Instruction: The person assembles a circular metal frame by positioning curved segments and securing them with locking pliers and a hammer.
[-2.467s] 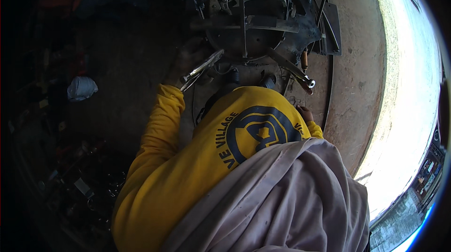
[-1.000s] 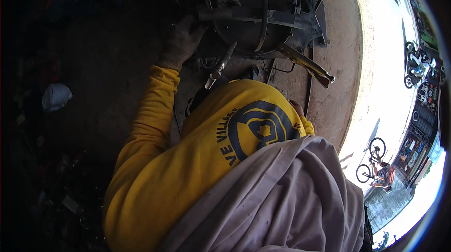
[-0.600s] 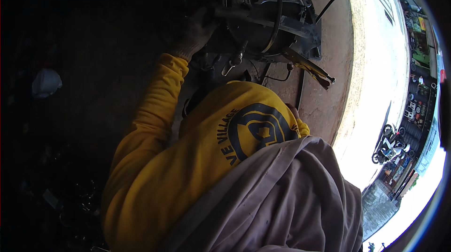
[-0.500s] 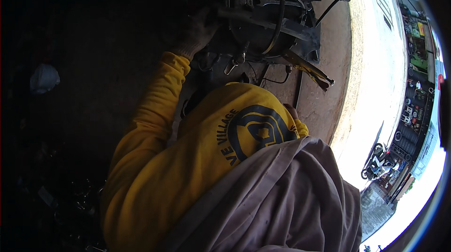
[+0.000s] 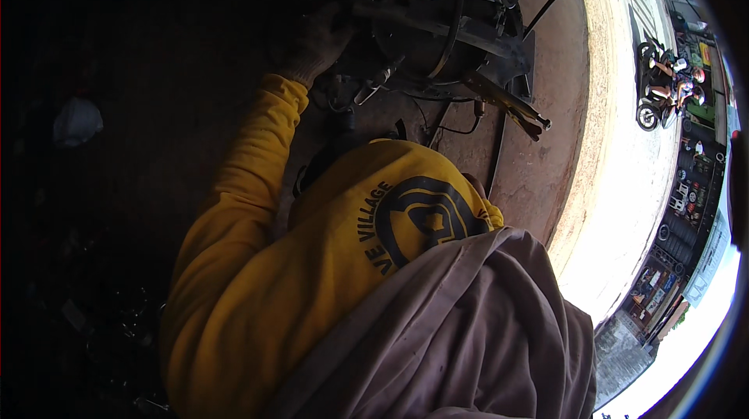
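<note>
Neither my left hand nor my right hand can be made out. Just below me a person in a yellow long-sleeved shirt bends forward, back toward me. Their left hand, seemingly gloved, reaches to a dark vehicle part with a round body and curved hoses; shadow hides its fingers. Locking pliers with a yellowish handle are attached to the part's lower right edge. A small metal piece hangs beneath it. Only a sliver of the person's right hand shows beside their body.
Brownish-purple cloth covers the lower part of the yellow back. A whitish rounded object lies on the dark floor at left. Rightward, past a brown floor strip, runs a bright road, where a motorcycle carries riders before a shopfront.
The whole view has shifted slightly. The small metal piece under the part now slants more. On the road, a white-and-blue motorcycle has left and a dark one with riders has appeared.
</note>
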Action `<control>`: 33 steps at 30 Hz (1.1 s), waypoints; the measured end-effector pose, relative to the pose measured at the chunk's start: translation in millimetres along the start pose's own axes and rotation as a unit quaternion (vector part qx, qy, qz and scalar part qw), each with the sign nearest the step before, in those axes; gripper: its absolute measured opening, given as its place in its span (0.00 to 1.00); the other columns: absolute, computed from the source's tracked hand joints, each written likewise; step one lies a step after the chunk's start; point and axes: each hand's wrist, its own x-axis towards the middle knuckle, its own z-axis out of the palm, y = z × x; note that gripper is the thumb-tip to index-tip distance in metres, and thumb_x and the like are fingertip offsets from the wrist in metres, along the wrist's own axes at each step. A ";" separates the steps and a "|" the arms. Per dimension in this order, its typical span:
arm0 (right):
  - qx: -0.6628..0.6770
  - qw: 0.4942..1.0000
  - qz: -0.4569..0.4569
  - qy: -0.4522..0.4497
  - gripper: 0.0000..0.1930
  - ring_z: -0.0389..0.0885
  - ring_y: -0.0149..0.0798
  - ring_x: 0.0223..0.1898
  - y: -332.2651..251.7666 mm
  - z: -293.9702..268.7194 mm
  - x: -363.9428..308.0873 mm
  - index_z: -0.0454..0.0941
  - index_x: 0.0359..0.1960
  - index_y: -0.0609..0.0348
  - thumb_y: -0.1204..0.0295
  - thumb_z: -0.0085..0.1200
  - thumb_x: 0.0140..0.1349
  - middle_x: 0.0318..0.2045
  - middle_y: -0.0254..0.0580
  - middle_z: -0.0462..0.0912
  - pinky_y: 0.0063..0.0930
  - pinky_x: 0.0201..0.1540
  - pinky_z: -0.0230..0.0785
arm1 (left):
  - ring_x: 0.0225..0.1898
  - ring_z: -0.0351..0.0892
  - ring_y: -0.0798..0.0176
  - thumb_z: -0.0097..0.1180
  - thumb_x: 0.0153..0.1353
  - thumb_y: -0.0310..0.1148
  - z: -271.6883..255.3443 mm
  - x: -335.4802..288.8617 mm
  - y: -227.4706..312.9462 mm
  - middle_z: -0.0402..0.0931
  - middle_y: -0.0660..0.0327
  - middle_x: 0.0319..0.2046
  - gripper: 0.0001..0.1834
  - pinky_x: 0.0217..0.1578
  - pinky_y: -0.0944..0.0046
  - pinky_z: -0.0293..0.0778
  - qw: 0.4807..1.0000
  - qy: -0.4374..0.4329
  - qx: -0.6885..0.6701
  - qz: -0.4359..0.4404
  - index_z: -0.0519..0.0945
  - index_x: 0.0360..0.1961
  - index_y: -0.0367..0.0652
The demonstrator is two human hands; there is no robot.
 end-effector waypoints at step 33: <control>0.231 0.934 0.262 0.073 0.23 0.85 0.39 0.39 -98.2 225.5 -215.8 0.83 0.47 0.64 0.53 0.58 0.67 0.38 0.48 0.87 0.30 0.44 0.74 | 0.34 0.84 0.60 0.60 0.60 0.41 -54.1 133.5 0.9 0.81 0.61 0.33 0.38 0.28 0.59 0.81 0.786 -0.380 0.261 0.412 0.61 0.72 0.57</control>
